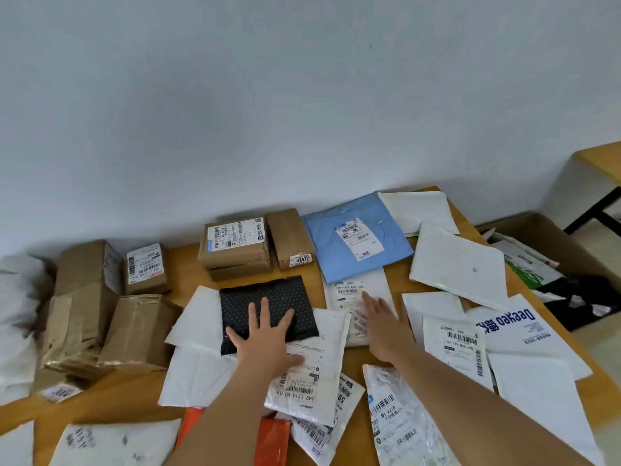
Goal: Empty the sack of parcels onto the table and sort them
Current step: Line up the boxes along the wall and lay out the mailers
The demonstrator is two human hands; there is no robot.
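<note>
Nearest the camera, an orange mailer (pixel 274 438) and white labelled poly bags (pixel 396 418) lie on the wooden table (pixel 111 395). Further out, the left hand (pixel 265 334) presses flat, fingers spread, on a black dotted bubble mailer (pixel 268 297) — the right hand (pixel 383 322) rests open, fingers together, on a white labelled mailer (pixel 353 294). Beyond sit a blue mailer (pixel 356 240) and brown cartons (pixel 235 247) — against the wall.

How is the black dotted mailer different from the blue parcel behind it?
The black dotted mailer is dark and patterned, with no label showing; the blue parcel is plain light blue with a white shipping label on top. The left hand presses flat on the black one; no hand touches the blue one. Both lie flat on the table.
</note>
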